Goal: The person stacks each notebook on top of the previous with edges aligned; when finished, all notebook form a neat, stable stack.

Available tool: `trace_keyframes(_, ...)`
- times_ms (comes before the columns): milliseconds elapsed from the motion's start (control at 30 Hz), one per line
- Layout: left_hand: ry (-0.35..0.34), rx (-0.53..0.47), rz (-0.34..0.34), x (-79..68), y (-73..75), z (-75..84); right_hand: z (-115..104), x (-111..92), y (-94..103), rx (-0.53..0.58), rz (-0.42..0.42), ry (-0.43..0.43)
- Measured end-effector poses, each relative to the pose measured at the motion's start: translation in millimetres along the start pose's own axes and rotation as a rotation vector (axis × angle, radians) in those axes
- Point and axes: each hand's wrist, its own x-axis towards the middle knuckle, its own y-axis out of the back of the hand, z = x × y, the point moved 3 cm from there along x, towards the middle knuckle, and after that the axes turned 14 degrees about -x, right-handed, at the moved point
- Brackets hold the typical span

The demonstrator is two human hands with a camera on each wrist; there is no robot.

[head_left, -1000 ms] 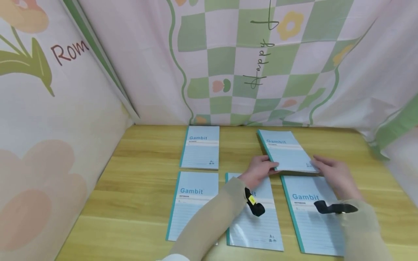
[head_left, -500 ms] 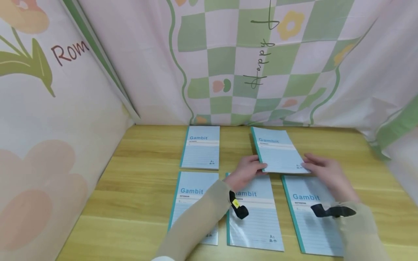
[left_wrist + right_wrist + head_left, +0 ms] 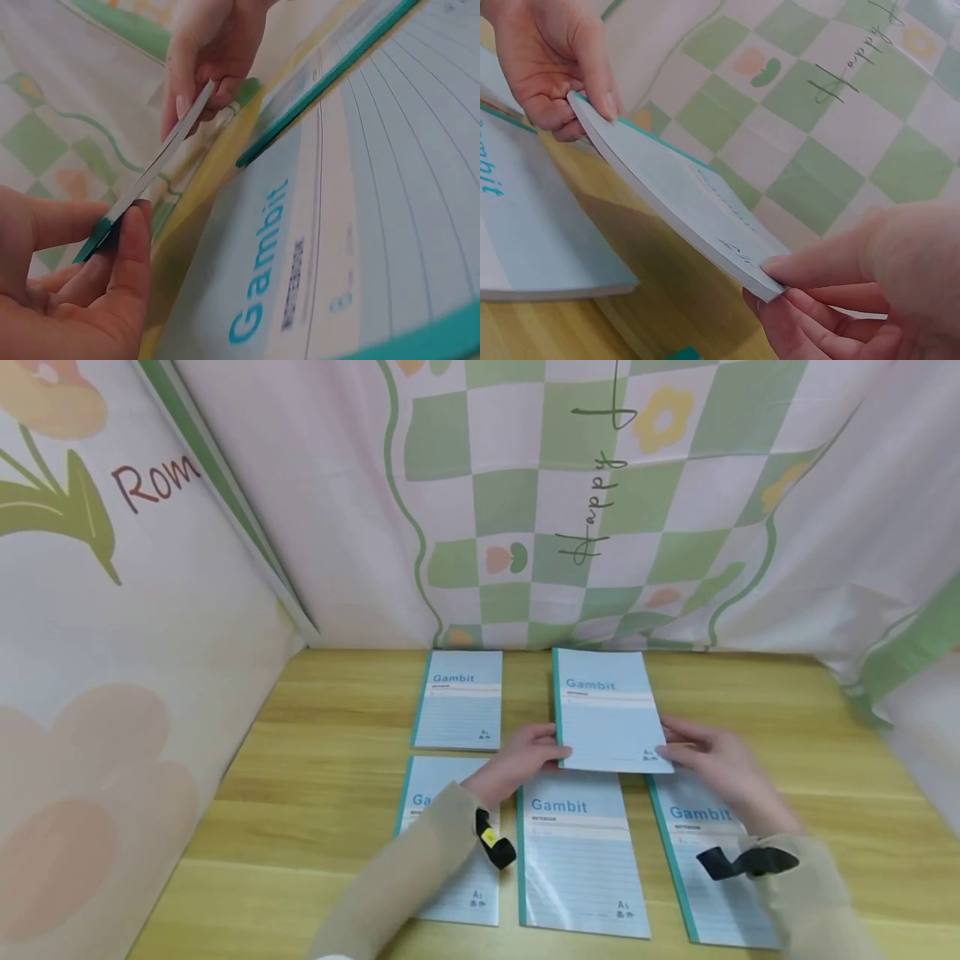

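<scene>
Both hands hold one light-blue Gambit notebook with a teal spine by its two near corners. My left hand pinches the spine-side corner, thumb on the cover and fingers beneath. My right hand pinches the opposite corner in the same way. In the right wrist view the notebook is raised at a slant over the wooden table, its page edges showing. The left wrist view shows it nearly edge-on between the left fingers. Below it in the head view lies another Gambit notebook, its top edge overlapped.
More matching notebooks lie flat on the wooden table: one at the back left, a front-left notebook partly under the left forearm, and a front-right notebook partly behind the right arm. A checked curtain hangs along the back edge.
The held notebook has moved left, from behind the front-right notebook to behind the middle one, and turned straighter. Both hands moved left with it, keeping their hold.
</scene>
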Motion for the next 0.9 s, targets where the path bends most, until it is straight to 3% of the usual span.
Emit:
trace_keyframes(200, 0.03, -0.013, -0.064, -13.4, 19.2, 2.9, -15.6, -2.5, -9.4, -0.005, -0.007, 0.059)
trace_keyframes(400, 0.03, 0.054, -0.113, -28.7, 36.4, 5.4, -26.2, -3.8, -20.6, -0.002, 0.0, 0.103)
trace_keyframes(767, 0.054, 0.1, -0.12, -58.1, 60.3, 10.5, -45.4, -8.9, -41.0, 0.085, -0.023, 0.153)
trace_keyframes(900, 0.04, 0.134, -0.084, -62.7, 68.2, 10.4, -50.5, -8.1, -47.8, 0.098, -0.026, 0.142)
